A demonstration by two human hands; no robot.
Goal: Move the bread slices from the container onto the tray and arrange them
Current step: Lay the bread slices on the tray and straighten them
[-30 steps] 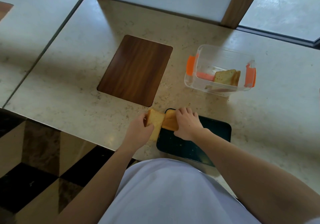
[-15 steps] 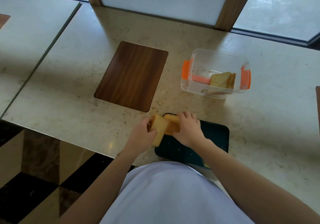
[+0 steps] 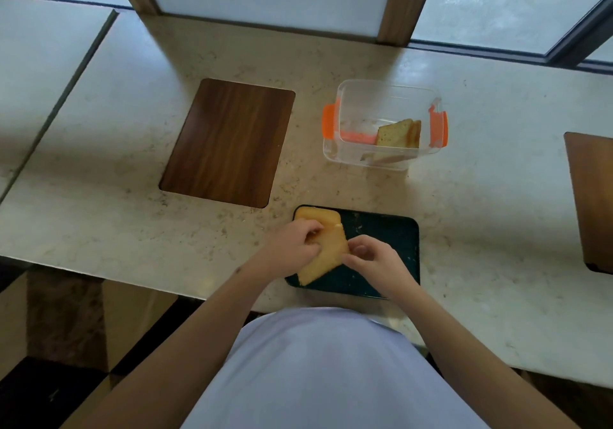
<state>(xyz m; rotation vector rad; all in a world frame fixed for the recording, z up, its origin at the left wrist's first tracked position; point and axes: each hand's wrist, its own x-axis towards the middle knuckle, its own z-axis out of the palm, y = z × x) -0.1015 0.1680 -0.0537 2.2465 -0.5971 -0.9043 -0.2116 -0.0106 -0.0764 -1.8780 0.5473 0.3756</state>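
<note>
1. Head view, lower centre of the frame: both hands are working over the dark tray (image 3: pixel 381 256), which is sitting at the near edge of the pale tabletop (image 3: pixel 497 229). The left hand (image 3: pixel 292 249) is pinching a bread slice (image 3: pixel 326 256) along its left edge, its fingers closed on the slice. The right hand (image 3: pixel 374 259) is touching the slice's right edge with curled fingertips (whether they are actually gripping it or only nudging it, I cannot tell).

2. Just above the hands, a second slice (image 3: pixel 318 218) is lying flat in the tray's upper-left corner, and the held one is partly overlapping it.

3. Right of centre, the clear container (image 3: pixel 381 97) with orange clips is standing open, well apart from the tray, with more slices (image 3: pixel 399 133) leaning upright against its right end.

4. Left of centre, a wooden board (image 3: pixel 229 143) is lying bare on the tabletop.

5. Judging the step in hand: the held slice is being squared up. Doing it well probably means lowering it flat beside its neighbour, pressing lightly so the soft crumb is not dented, and leaving the tray's right side free for the slices remaining in the container.
</note>
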